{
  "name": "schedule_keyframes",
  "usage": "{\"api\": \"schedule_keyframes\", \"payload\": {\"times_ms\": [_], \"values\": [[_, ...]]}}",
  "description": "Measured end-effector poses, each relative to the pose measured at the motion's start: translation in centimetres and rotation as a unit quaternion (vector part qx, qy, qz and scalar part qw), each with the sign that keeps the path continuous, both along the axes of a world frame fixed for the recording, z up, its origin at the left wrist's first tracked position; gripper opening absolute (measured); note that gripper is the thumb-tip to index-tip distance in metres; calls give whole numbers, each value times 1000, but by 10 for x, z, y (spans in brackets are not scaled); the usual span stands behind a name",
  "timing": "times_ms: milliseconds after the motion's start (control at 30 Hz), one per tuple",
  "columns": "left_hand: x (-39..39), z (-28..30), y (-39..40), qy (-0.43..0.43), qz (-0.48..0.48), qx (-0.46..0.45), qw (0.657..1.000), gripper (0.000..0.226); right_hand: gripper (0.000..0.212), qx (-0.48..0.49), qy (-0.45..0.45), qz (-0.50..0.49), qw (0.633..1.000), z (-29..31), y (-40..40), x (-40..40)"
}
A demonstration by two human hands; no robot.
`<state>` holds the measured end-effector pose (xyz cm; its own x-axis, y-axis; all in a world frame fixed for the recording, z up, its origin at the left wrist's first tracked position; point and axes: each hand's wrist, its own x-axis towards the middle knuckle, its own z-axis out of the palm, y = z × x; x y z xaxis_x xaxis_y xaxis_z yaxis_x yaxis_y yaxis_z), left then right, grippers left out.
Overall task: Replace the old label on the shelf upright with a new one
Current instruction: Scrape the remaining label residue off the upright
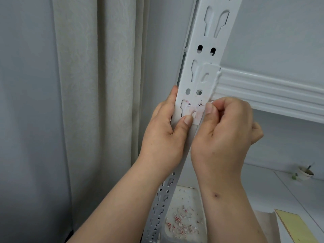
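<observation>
Your left hand (163, 127) wraps upright (201, 67) edge, fingers curled behind, thumb pressed on label (197, 114) lower edge. Your right hand (226, 127) fingers clamped together, picking at label's right edge. Label, worn pinkish remnant with pen marks, stuck on upright front just below shelf (273, 92). Paper scraps (182, 223) lie on tray (188, 192) below.

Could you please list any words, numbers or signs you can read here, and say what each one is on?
None can be read.
Old label on the shelf upright: red and dark pen strokes only, mostly scraped away, illegible.
Scraps in the white tray below: red marks, too small to read.
</observation>
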<state>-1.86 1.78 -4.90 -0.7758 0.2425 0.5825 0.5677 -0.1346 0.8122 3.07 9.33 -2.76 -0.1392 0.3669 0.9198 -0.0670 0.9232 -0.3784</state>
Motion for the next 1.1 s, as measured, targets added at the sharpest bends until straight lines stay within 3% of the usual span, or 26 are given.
{"api": "schedule_keyframes", "payload": {"times_ms": [267, 700, 1100], "values": [[0, 0, 0, -3, -4, -1, 1000, 62, 3, 36, -2, 4, 999, -1, 2, -1], [-3, -2, 2, -3, -12, 6, 1000, 63, 8, 90, 98, -39, 990, -7, 6, -7], [-3, -3, 4, -18, -12, 19, 1000, 66, 10, 92, 95, -50, 990, -9, 6, -9]]}}
